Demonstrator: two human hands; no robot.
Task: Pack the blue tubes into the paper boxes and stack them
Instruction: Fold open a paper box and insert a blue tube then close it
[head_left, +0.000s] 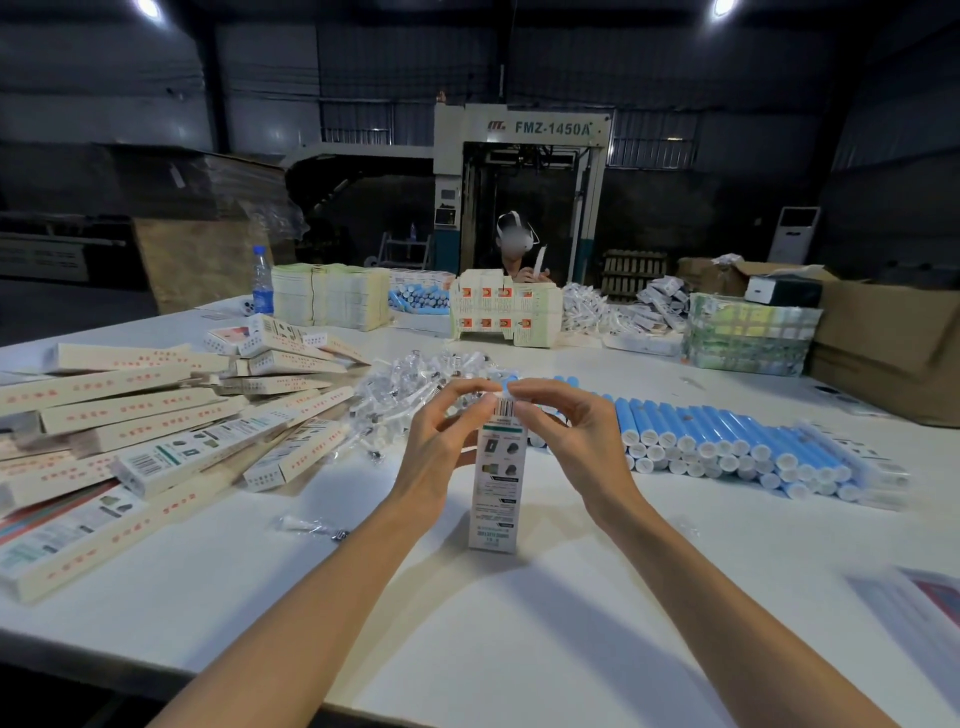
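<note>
A narrow white paper box (496, 488) with printed labels stands upright on the white table (519, 623), its base near the middle. My left hand (441, 436) grips its upper left side. My right hand (566, 431) pinches the top flap from the right, fingers curled round the box's upper end. Whether a tube is inside is hidden. Several blue tubes (727, 441) with white caps lie in stacked rows to the right. Packed boxes (156, 431) lie piled at the left.
A heap of small clear plastic packets (405, 395) lies behind my hands. Flat carton stacks (332, 296), a water bottle (263, 283) and a brown cardboard box (893, 343) stand at the far edge. Another person (517, 254) sits opposite.
</note>
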